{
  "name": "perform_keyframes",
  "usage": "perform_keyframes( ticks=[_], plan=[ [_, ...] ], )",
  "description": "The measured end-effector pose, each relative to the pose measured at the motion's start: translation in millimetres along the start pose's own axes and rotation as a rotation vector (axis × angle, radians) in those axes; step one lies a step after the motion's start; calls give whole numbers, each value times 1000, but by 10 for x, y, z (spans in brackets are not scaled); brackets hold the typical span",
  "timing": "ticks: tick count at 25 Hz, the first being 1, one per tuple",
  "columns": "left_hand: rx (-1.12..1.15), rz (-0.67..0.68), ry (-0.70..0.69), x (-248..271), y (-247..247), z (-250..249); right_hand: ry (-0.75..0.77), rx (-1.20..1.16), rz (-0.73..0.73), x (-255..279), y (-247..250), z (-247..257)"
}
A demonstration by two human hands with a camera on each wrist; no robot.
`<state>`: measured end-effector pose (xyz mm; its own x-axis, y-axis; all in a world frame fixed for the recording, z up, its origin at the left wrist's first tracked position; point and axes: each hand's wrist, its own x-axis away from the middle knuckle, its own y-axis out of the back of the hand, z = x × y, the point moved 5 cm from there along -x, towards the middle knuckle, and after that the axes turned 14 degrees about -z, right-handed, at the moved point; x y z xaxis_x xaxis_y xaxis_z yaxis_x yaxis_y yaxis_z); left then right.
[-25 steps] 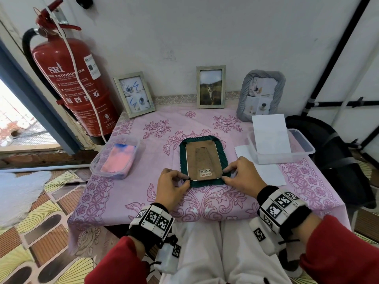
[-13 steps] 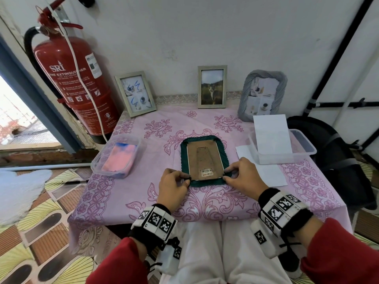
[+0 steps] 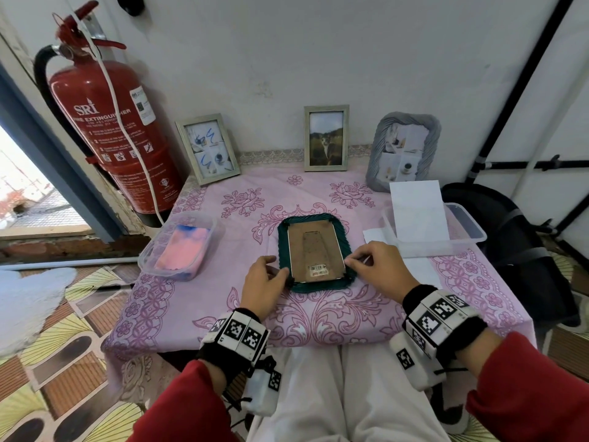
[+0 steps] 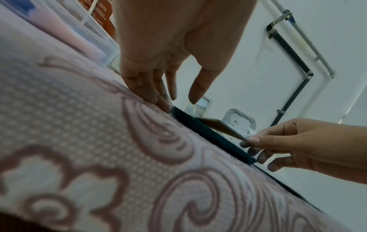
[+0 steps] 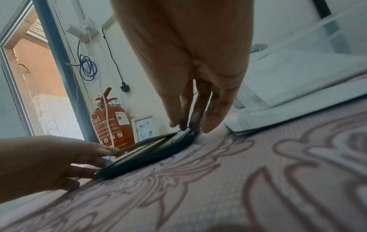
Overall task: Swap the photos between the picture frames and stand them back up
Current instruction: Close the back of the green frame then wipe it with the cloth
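Note:
A green picture frame (image 3: pixel 283 247) lies face down in the middle of the table, its brown backing board (image 3: pixel 315 250) facing up. My left hand (image 3: pixel 285 275) is at the near-left corner and my right hand (image 3: pixel 353 261) at the near-right corner. In the left wrist view the right hand (image 4: pixel 250 141) pinches the raised near edge of the backing board (image 4: pixel 222 128), thumb on top. In the right wrist view the left hand (image 5: pixel 107 157) pinches the other raised corner of the backing board (image 5: pixel 147 142) above the green picture frame (image 5: pixel 151 161).
Three frames stand against the wall: a silver one with blue scribbles (image 3: pixel 208 148), a silver one with an animal photo (image 3: pixel 325 138), and a grey one (image 3: pixel 403 151). A white sheet (image 3: pixel 417 212) leans in a clear tub (image 3: pixel 471 224). Another tub (image 3: pixel 181 247) holds pink cloth. A fire extinguisher (image 3: pixel 118 132) stands at the left.
Both hands stay at the frame's near corners with barely any shift. The frame has not moved on the table.

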<state>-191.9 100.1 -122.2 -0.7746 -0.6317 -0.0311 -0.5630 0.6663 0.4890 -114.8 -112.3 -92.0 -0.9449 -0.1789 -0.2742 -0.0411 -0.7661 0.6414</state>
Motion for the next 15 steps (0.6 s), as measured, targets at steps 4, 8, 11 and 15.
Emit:
perform_keyframes(
  ticks=[4,8,11,15],
  plan=[
    [-77,68,7,-55,-87,-42,23,-48,87,3,-88,82],
    [136,107,77,-99,-99,-171,21,10,144,-25,-127,91],
    [336,183,173,-63,-107,-310,-18,-41,128,-81,-41,127],
    [457,188,70,19,-104,-586,66,-174,3,-227,205,393]
  ],
)
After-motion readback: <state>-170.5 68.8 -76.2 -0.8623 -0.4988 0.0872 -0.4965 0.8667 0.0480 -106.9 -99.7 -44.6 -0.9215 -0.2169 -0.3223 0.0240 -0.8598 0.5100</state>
